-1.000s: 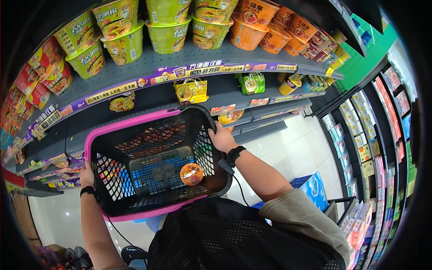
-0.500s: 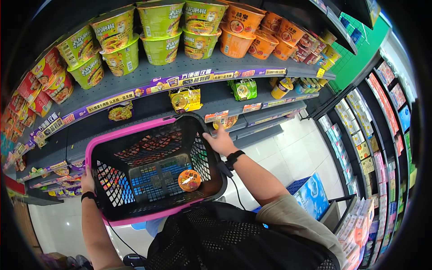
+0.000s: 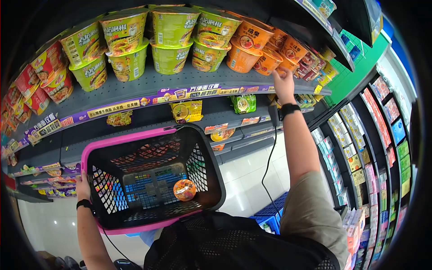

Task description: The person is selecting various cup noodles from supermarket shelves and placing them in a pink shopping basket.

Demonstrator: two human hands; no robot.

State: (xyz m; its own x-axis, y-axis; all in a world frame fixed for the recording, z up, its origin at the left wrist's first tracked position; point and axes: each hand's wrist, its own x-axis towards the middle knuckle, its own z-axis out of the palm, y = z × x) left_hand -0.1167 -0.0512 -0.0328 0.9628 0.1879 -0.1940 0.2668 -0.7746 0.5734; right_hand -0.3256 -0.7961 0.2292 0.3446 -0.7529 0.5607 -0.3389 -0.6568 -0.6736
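Note:
A black basket (image 3: 216, 180) with a pink rim hangs before the shelf, and one orange noodle cup (image 3: 184, 190) lies in it at the lower right. My left hand (image 3: 83, 185) is wrapped round the basket's left side. At the upper shelf, my right hand (image 3: 283, 83) is raised beside the orange noodle buckets (image 3: 268, 61), its fingertips near the lower front ones. Those fingers are partly bent; whether they touch a bucket is unclear.
Green noodle buckets (image 3: 171, 58) stand stacked along the upper shelf (image 3: 157, 83), with red ones (image 3: 58, 85) at the left. Yellow (image 3: 186, 111) and green packets (image 3: 244, 103) sit below. Shelves of boxes (image 3: 360, 148) stand at the right, and a blue crate (image 3: 272, 207) is on the floor.
My right hand has left the basket's right side and risen to the orange buckets. The basket has shifted slightly down in view, with my left hand still on it.

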